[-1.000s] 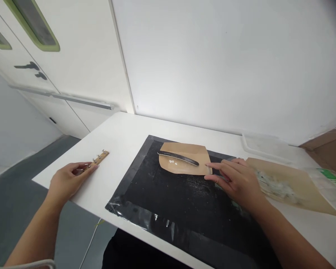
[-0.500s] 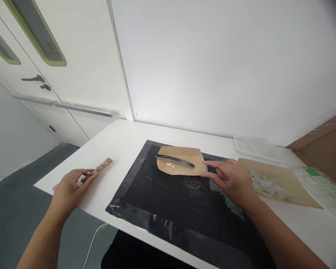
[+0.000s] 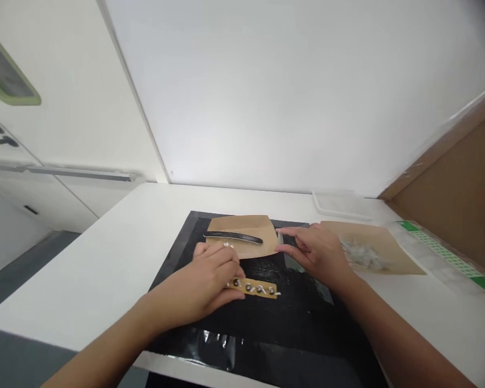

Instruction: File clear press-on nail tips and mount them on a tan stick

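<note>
My left hand (image 3: 216,275) is closed on one end of a tan strip with metal studs (image 3: 259,289), held over the black mat (image 3: 210,318). Several round metal pieces with small white bits line the strip. Between the thumb and forefinger of my right hand (image 3: 317,250) is a small translucent piece (image 3: 280,238), its kind unclear. It stands at the right edge of a brown paper sheet (image 3: 246,222). On that sheet rest a dark curved strip (image 3: 234,236) and a few white bits (image 3: 228,245), partly hidden by my left hand.
To the right lies another brown sheet (image 3: 400,258) with a heap of clear, whitish pieces (image 3: 364,254). Behind it is a shallow clear tray (image 3: 341,205). A green-and-white gridded strip (image 3: 444,253) runs along the right side. The white table (image 3: 105,269) meets a wall at the back.
My left hand has brought the studded strip from the table's left side to over the mat, near the brown sheet. My right hand stays at the sheet's right edge. The view has shifted right.
</note>
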A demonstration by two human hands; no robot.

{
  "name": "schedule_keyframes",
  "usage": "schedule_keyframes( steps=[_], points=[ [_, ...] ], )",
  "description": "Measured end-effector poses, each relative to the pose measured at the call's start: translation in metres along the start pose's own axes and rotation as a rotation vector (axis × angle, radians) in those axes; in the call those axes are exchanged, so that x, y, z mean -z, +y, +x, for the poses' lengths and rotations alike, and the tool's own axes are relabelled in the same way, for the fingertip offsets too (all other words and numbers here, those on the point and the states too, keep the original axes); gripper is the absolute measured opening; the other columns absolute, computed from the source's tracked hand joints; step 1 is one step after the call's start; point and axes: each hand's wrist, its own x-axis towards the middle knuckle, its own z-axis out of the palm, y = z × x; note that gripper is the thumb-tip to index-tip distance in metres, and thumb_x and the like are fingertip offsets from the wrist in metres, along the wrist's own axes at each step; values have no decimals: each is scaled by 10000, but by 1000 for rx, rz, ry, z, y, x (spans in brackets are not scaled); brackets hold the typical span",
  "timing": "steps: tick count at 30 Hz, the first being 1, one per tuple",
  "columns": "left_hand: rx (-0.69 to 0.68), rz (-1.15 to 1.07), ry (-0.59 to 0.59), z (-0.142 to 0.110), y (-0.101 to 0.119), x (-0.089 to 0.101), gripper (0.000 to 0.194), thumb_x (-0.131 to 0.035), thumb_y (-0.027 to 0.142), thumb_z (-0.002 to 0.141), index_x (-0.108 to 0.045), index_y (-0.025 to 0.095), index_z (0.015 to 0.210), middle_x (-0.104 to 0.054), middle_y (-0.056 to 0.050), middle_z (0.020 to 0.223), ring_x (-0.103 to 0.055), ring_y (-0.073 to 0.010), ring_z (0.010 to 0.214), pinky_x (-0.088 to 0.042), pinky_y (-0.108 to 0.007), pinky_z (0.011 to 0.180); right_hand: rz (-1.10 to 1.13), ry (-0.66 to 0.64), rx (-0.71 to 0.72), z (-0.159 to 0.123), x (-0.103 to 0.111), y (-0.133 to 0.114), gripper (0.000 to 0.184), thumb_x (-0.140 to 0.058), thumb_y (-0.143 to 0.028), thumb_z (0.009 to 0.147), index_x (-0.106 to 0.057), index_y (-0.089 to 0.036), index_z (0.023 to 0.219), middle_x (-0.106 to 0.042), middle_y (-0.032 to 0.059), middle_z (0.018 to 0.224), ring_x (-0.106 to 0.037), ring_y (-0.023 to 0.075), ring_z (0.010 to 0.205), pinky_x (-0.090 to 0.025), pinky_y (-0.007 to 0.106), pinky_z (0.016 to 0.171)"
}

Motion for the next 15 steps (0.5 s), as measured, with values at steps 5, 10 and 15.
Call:
schedule_keyframes(
  steps=[5,10,15],
  points=[
    [-136,2,-44,42,-5,-27,199,-625,364,1058,-662,203,1170,-672,-72,1139,-596,-294,1091,-397,-431,937,-34,71,-45,0,1,-3,450,-633,-620,1003,-790,-208,1089,-670,-29,629,-573,134,548,-385,284,634],
    [-145,-26,-35,51,-11,-55,181,-653,356,1044,-655,200,1134,-680,-58,1110,-611,-285,1041,-388,-447,938,-24,61,-61,-2,0,-4,444,-625,-617,1009,-785,-211,1091,-681,-22,636,-587,138,562,-394,283,631],
    [-131,-44,6,49,-15,-69,190,-682,378,1025,-659,212,1115,-682,-55,1072,-601,-288,1019,-388,-420,875,18,-26,-78,-4,1,-7,436,-643,-629,994,-776,-230,1105,-679,-30,653,-586,140,585,-369,287,647]
  ],
)
